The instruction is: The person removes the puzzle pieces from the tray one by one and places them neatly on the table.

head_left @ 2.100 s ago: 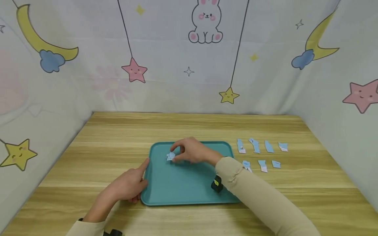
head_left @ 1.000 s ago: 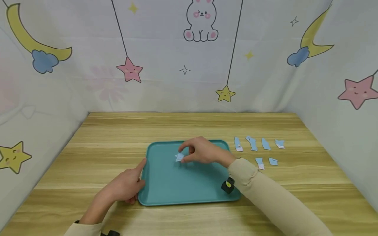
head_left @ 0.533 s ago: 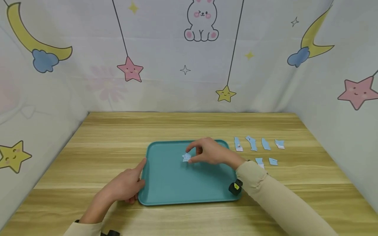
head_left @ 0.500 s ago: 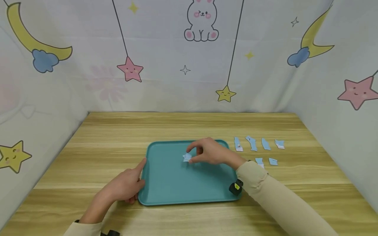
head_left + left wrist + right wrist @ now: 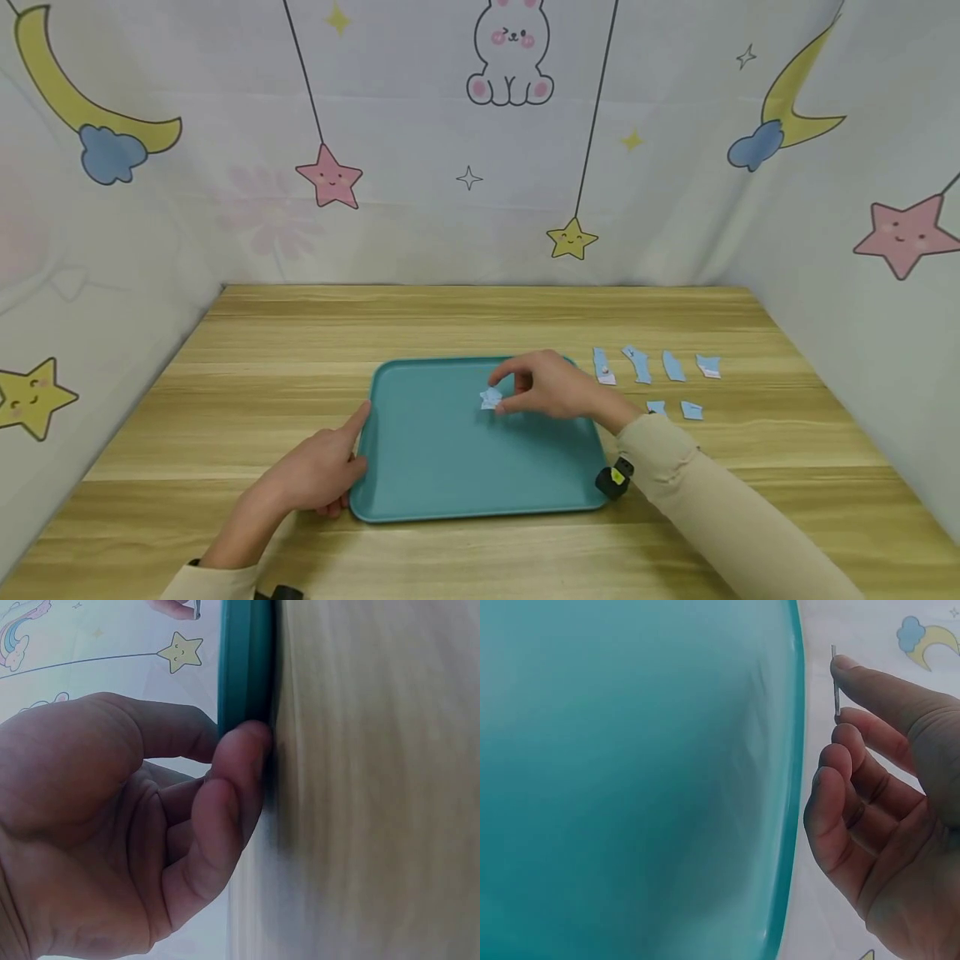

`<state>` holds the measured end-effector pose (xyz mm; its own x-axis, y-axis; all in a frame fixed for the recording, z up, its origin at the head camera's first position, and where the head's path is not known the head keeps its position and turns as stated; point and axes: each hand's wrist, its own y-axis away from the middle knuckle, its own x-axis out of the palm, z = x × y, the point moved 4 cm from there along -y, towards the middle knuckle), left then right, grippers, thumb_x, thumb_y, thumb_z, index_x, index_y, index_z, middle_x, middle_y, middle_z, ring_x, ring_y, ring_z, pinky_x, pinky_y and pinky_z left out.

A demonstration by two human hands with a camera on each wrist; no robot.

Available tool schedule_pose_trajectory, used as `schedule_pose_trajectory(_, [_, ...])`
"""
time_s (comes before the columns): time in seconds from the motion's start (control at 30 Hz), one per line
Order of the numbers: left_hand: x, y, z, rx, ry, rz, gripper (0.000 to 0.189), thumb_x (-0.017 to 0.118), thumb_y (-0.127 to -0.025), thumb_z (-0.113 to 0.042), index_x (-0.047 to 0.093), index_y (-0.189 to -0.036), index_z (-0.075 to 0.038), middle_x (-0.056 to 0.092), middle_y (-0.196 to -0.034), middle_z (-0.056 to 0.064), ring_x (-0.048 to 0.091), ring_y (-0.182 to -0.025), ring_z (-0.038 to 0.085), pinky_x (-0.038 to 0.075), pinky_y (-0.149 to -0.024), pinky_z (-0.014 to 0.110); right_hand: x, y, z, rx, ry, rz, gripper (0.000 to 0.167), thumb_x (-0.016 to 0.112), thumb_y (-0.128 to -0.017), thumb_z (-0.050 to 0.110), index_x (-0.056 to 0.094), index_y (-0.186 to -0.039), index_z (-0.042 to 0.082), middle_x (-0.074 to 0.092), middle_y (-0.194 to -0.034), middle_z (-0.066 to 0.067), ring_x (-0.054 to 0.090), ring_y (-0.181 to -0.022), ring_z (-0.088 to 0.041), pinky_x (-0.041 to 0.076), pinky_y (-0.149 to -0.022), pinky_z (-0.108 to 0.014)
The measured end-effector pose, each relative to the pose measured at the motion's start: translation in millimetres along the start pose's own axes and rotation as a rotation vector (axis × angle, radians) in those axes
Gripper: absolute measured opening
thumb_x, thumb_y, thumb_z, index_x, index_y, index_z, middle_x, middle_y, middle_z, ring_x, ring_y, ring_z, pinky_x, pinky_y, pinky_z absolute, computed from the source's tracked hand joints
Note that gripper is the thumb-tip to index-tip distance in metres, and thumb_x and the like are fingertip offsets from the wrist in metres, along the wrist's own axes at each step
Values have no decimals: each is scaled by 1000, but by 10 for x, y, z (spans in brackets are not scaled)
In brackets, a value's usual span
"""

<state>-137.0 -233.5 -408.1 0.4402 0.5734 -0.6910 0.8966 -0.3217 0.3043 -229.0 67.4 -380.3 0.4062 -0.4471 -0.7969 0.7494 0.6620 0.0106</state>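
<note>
In the head view, my right hand point(image 5: 547, 385) pinches a small, jagged light-blue puzzle piece point(image 5: 491, 398) between thumb and fingers over the teal tray point(image 5: 465, 467). Seen edge-on in the right wrist view, the puzzle piece point(image 5: 835, 682) is thin and stands clear of the tray surface, with the other fingers curled below. At the tray's left side, my left hand point(image 5: 318, 471) grips the rim, index finger lying along it. The left wrist view has thumb and curled fingers of this hand point(image 5: 90, 817) closed at the tray edge point(image 5: 244, 667).
Right of the tray, several light-blue and white pieces lie in two rows on the wooden table point(image 5: 247, 350), including a narrow piece point(image 5: 672, 366) and a small piece point(image 5: 692, 410). My right sleeve point(image 5: 720, 492) crosses the tray's right side. A printed curtain point(image 5: 420, 125) surrounds the table.
My right hand has carried the puzzle piece rightward across the tray, from near its left side to about the middle. The left hand stays at the rim.
</note>
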Motion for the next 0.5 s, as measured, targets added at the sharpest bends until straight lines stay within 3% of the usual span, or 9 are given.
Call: schedule_pose_trajectory(0.5, [0,-2,8,0,-3,0,80,50,-102,-5,5,-167,7,63,-60,6,60,-44,20,52,-46,36,-189,265,-177,47,-6,-61,36,82,-93,30,76,-125,15,61,-76,5,53,-66,-12,46,-62,-27])
